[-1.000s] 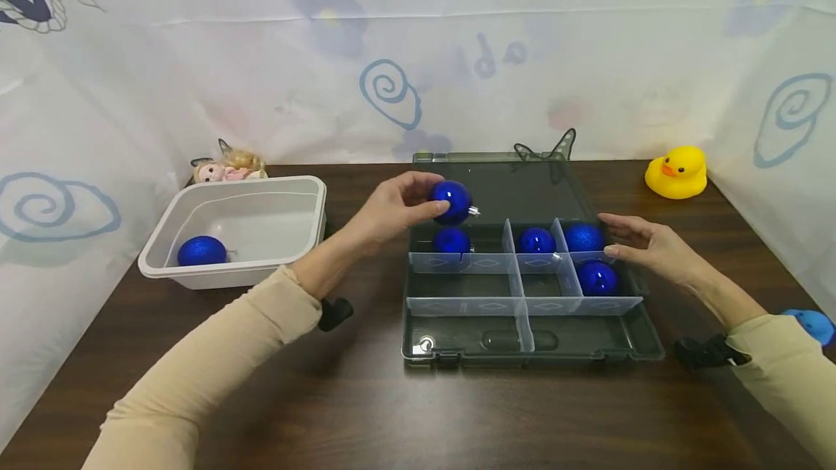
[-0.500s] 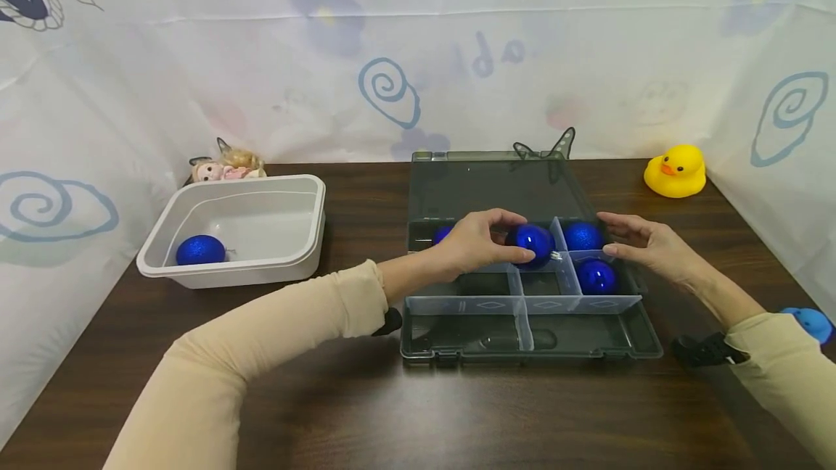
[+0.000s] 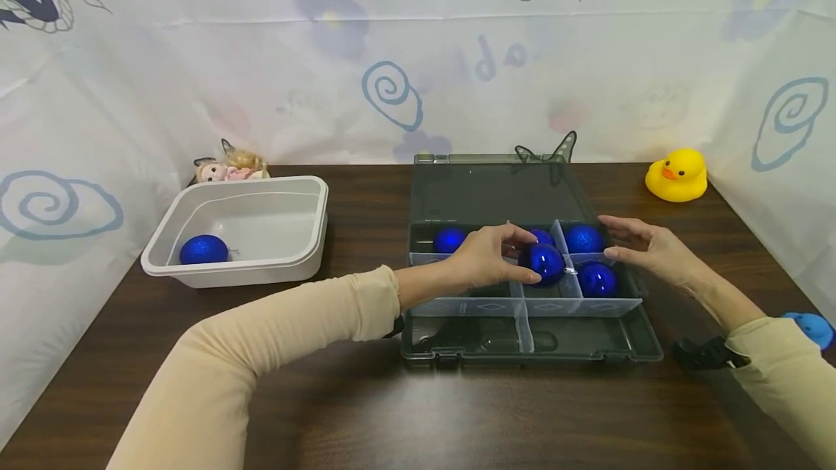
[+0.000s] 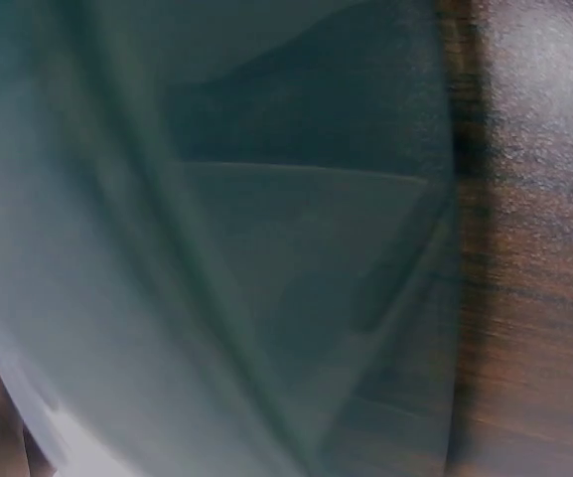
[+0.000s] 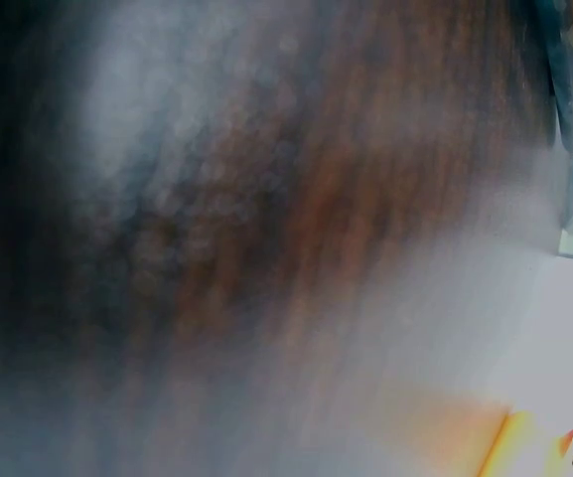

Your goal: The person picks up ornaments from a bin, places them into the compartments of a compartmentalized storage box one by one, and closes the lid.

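Observation:
In the head view, my left hand (image 3: 480, 258) grips a shiny blue Christmas bauble (image 3: 546, 264) between thumb and fingers, its silver cap facing right. The bauble is at the middle compartment of a grey see-through divider box (image 3: 457, 334); whether it touches the floor is hidden. My right hand (image 3: 653, 249) rests at the box's right edge with fingers extended, beside a glittery blue bauble (image 3: 584, 239) and a shiny one (image 3: 597, 280). In the back row are another blue bauble (image 3: 449, 240) and one partly hidden (image 3: 542, 236) behind my left hand.
A white tub (image 3: 274, 220) on the left holds one glittery blue bauble (image 3: 204, 249). The box's lid (image 3: 496, 191) lies open behind it. A doll (image 3: 228, 169), a yellow rubber duck (image 3: 677, 175) and a blue toy (image 3: 812, 328) stand around the dark wooden table (image 3: 366, 412).
My left hand has carried the bauble rightward from above the back-left compartment, then slightly toward me, to the middle compartment. My right hand has stayed at the box's edge.

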A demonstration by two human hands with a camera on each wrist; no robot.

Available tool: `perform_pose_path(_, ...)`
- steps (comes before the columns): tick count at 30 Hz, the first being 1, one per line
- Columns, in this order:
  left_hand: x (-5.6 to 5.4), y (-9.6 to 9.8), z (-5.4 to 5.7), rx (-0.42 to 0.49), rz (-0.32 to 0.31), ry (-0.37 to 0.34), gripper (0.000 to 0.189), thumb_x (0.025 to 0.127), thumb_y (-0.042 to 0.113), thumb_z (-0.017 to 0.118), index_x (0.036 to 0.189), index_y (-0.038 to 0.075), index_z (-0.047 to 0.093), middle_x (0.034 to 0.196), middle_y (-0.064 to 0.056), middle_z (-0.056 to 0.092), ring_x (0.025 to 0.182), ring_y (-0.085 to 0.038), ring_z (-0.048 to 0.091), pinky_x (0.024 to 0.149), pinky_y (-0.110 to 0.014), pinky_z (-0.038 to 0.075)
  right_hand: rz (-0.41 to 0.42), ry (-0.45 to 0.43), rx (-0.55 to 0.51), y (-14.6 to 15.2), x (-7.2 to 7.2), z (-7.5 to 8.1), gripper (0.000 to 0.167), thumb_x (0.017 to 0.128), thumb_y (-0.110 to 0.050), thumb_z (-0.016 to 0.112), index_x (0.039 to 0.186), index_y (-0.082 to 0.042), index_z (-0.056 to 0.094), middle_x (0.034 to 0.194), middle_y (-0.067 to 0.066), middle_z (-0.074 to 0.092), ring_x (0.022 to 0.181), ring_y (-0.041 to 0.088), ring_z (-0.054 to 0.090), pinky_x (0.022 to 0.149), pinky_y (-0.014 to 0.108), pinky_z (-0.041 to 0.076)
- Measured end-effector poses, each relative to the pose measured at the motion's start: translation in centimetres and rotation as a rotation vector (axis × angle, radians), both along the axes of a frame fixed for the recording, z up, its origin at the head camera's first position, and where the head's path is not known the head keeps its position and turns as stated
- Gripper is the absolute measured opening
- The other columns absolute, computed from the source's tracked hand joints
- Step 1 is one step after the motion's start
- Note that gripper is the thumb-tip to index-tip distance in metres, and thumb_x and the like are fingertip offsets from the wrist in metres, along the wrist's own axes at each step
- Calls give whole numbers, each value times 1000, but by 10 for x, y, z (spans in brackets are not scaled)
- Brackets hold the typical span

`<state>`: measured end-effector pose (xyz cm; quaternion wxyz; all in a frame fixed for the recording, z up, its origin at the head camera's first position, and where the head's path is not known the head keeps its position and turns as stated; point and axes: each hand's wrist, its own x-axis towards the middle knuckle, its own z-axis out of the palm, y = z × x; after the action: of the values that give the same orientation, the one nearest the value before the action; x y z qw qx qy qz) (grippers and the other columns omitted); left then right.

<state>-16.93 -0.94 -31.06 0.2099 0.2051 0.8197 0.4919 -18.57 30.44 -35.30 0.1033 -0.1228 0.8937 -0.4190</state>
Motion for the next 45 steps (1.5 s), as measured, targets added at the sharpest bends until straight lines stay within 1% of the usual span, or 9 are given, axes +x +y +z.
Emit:
perform_pose_path(6, 1, -7, 3, 16, -23, -11, 55, 79, 15, 77, 128, 7, 55, 129, -7, 57, 115, -21, 57, 88, -23, 50, 0, -15, 15, -1, -1, -2, 60, 94, -22, 59, 145, -5, 32, 144, 22, 36, 124, 32, 40, 84, 5, 40)
perform_pose_path(12, -1, -46, 21, 91, -64, -2, 52, 84, 13, 71, 132, 5, 51, 129, -11, 56, 114, -23, 57, 90, -26, 50, 3, -8, 10, -1, -1, -2, 60, 94, -22, 59, 145, -5, 33, 145, 23, 35, 125, 37, 37, 82, 3, 39)
perform_pose_path(19, -7, -144, 37, 106, 111, 30, 44, 87, 12, 67, 128, 4, 54, 126, -11, 59, 110, -22, 59, 90, -31, 50, 11, 19, 28, -1, 1, 1, 58, 94, -24, 58, 145, -7, 34, 144, 25, 35, 117, 9, 44, 81, 2, 38)
perform_pose_path(24, -11, -237, 40, -4, 206, 10, 47, 92, 16, 61, 134, -2, 46, 133, -14, 54, 105, -5, 58, 88, -23, 49, 11, 21, 40, -1, 1, 1, 58, 94, -25, 58, 145, -8, 34, 143, 26, 35, 116, 9, 45, 81, 2, 39)
perform_pose_path(29, -11, -321, 38, -123, 255, -7, 50, 94, 21, 59, 135, -3, 43, 115, 15, 61, 99, 7, 57, 84, -17, 49, 15, 18, 34, 0, 1, -1, 58, 94, -24, 58, 145, -10, 34, 142, 26, 36, 106, -11, 40, 80, 2, 39)
perform_pose_path(34, -8, -367, 32, -280, 296, -35, 49, 93, 28, 60, 133, 3, 47, 102, 30, 56, 95, 12, 54, 81, -13, 45, 29, 23, -6, 0, 2, -4, 56, 95, -21, 58, 145, -8, 35, 141, 22, 38, 104, -19, 39, 80, 2, 39)
perform_pose_path(36, -8, -375, 32, -302, 304, -43, 50, 93, 29, 60, 134, 4, 46, 102, 31, 56, 94, 14, 53, 90, -22, 44, 35, 26, -25, -1, 2, -4, 56, 95, -19, 58, 145, -8, 35, 141, 19, 39, 104, -20, 39, 81, 2, 39)
perform_pose_path(40, -8, -382, 31, -327, 316, -55, 54, 92, 28, 62, 136, 2, 43, 117, 14, 59, 94, 12, 52, 102, -52, 33, 37, 29, -38, -1, 2, -4, 56, 94, -19, 58, 145, -8, 35, 141, 13, 41, 105, -20, 41, 81, 2, 40)
perform_pose_path(45, -8, -384, 30, -376, 322, -64, 62, 90, 27, 64, 138, -3, 38, 140, -25, 43, 120, -27, 47, 101, -63, 26, 34, 27, -41, -1, 2, -4, 57, 94, -18, 58, 145, -7, 34, 139, 11, 42, 104, -19, 41, 81, 3, 40)
